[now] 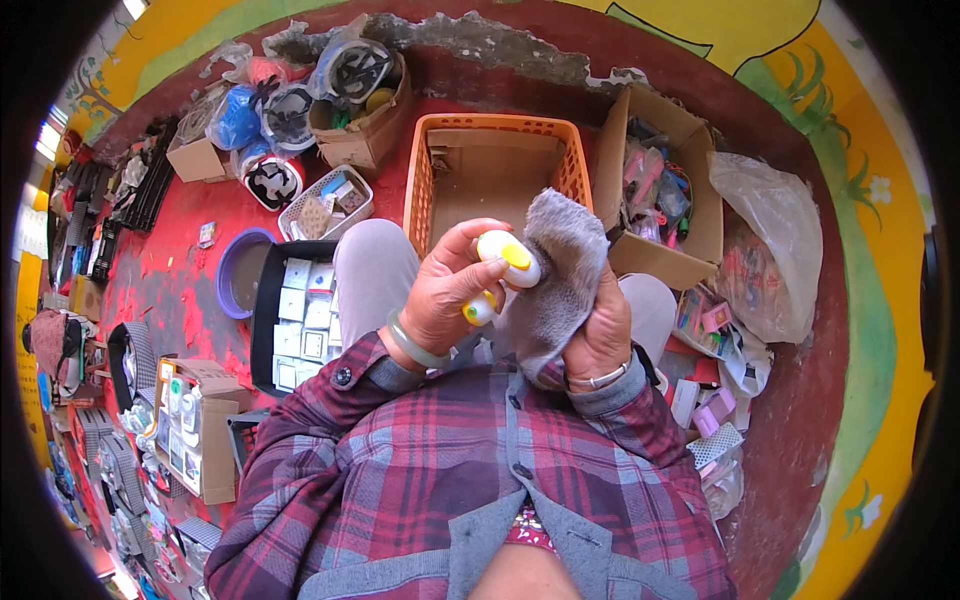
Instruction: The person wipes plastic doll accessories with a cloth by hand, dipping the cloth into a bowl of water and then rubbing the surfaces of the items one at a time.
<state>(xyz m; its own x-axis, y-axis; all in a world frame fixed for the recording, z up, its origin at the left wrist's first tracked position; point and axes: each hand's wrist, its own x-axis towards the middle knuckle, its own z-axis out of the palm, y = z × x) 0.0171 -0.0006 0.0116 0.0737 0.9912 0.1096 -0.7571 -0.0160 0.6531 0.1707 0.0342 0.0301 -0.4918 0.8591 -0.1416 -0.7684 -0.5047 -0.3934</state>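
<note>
My left hand (438,292) is closed, its thumb and fingers pinching a rounded white thing with a yellow patch (510,256); its exact kind does not show. Lower in the same hand sits a smaller white and yellow piece (480,309) with a green spot. A grey cloth (562,275) hangs from my right hand (602,328), which grips it along its right side. The cloth touches the right end of the white and yellow thing. Both hands are above my lap, between my knees.
An orange plastic crate (497,121) with cardboard inside stands ahead. Right of it is a cardboard box (612,205) of mixed small goods. Beside my left knee lies a black tray (262,345) of small white boxes, near a purple basin (228,270). Bagged helmets (288,118) stand farther left.
</note>
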